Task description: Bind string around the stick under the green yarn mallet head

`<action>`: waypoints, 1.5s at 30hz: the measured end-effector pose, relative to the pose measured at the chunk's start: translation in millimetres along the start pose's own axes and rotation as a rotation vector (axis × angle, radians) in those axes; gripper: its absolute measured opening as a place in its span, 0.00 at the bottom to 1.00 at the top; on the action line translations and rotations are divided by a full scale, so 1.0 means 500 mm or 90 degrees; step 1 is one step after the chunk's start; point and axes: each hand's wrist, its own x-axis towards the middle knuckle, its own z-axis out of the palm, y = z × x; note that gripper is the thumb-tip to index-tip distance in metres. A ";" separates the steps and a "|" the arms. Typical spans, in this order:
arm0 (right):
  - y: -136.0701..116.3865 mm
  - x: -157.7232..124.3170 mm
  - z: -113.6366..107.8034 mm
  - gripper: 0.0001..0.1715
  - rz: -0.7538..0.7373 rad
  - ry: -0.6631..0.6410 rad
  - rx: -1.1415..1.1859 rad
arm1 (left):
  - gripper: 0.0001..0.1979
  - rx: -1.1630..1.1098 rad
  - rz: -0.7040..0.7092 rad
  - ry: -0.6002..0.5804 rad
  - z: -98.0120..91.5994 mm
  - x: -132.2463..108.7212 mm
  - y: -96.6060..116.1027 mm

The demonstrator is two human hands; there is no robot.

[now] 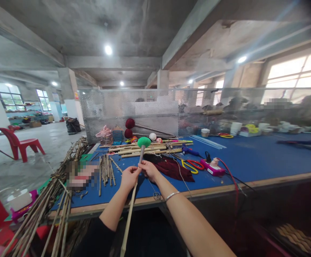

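Note:
A bamboo stick (129,217) slants up from the lower edge, with a rounded green head (144,142) at its top and a grey wrapping (142,155) below the head. My left hand (130,177) pinches the stick just under the wrapping. My right hand (149,170) has its fingers closed on the grey wrapped part, right beside the left. A dark red cloth (171,169) lies on the blue table just beyond my right hand. Short thin twigs (107,169) lie to the left of my hands, and bamboo poles (142,151) lie behind them.
Yellow-handled scissors (189,167) and a pink power strip (213,168) with cords lie at the right. A blue glue gun (190,150) rests behind them. Two dark red balls on sticks (130,123) lean at the mesh partition (155,101). Bundled branches (51,189) cover the table's left end.

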 end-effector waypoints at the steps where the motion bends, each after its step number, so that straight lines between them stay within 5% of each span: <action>1: 0.001 0.000 -0.001 0.17 0.005 -0.012 0.006 | 0.18 -0.021 -0.015 -0.018 -0.001 0.001 0.000; 8: 0.001 -0.001 -0.003 0.18 0.006 -0.006 -0.006 | 0.20 -0.151 -0.117 -0.112 -0.003 0.000 -0.004; 15: -0.004 -0.002 0.002 0.18 -0.003 0.021 -0.019 | 0.20 -0.039 0.015 0.013 -0.001 0.003 -0.008; 25: -0.006 -0.005 0.001 0.16 0.011 -0.007 -0.021 | 0.19 -0.151 -0.119 -0.100 -0.004 0.001 -0.001; 32: 0.001 0.001 0.003 0.18 -0.003 -0.005 0.020 | 0.19 -0.027 0.009 0.030 0.002 -0.008 0.004; 45: 0.003 0.000 -0.006 0.17 0.017 -0.054 -0.016 | 0.20 -0.094 -0.097 -0.092 -0.001 -0.012 0.024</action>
